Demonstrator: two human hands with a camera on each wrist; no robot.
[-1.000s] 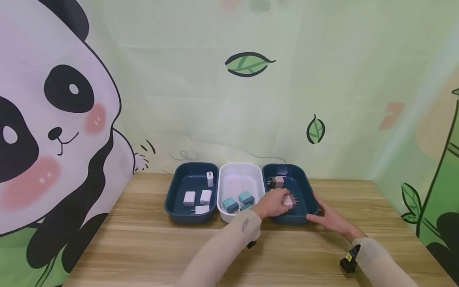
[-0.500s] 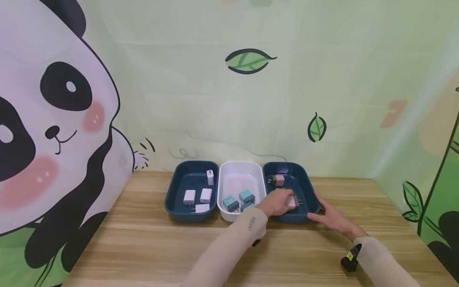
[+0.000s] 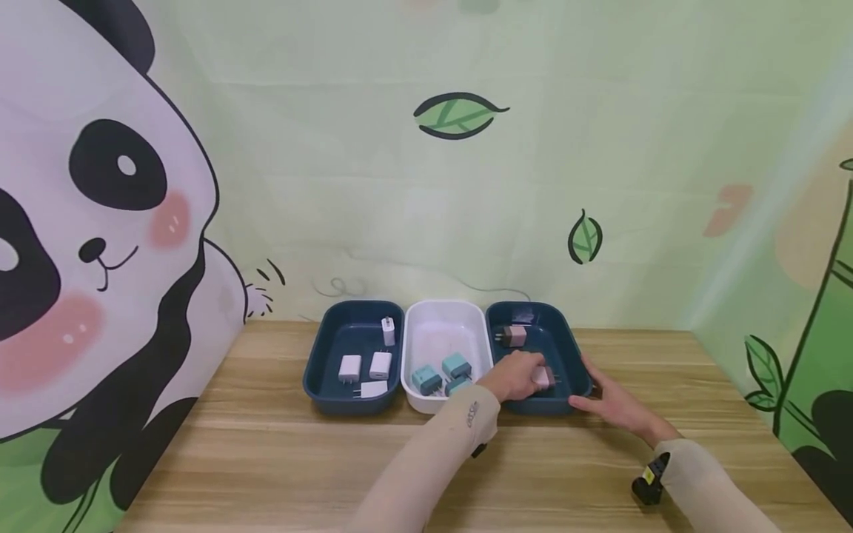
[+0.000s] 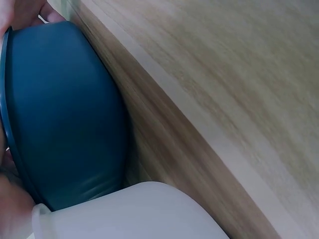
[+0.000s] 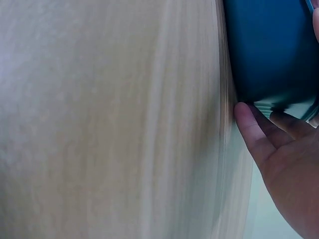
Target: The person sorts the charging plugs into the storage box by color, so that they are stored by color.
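In the head view, my left hand (image 3: 514, 375) reaches into the right-hand dark blue tray (image 3: 563, 348). Its fingers pinch a pale pink charger plug (image 3: 543, 377) low in that tray, prongs pointing right; the grip is partly hidden. Behind it lies a pink and brown charger plug (image 3: 513, 336). My right hand (image 3: 616, 406) rests against the tray's right side and front corner with fingers fairly straight. The right wrist view shows its thumb (image 5: 249, 124) touching the blue wall. In the left wrist view, my left hand (image 4: 15, 206) is mostly cut off beyond the rim.
A white tray (image 3: 446, 311) with several teal charger plugs (image 3: 426, 379) adjoins on the left. Beyond it, another dark blue tray (image 3: 316, 370) holds several white charger plugs (image 3: 349, 367). All stand on a wooden table (image 3: 280, 459) before a printed backdrop (image 3: 360, 192).
My left hand has shifted slightly right with the pink charger plug, then stayed nearly still. My right hand keeps its place at the tray. The head view has moved a little.
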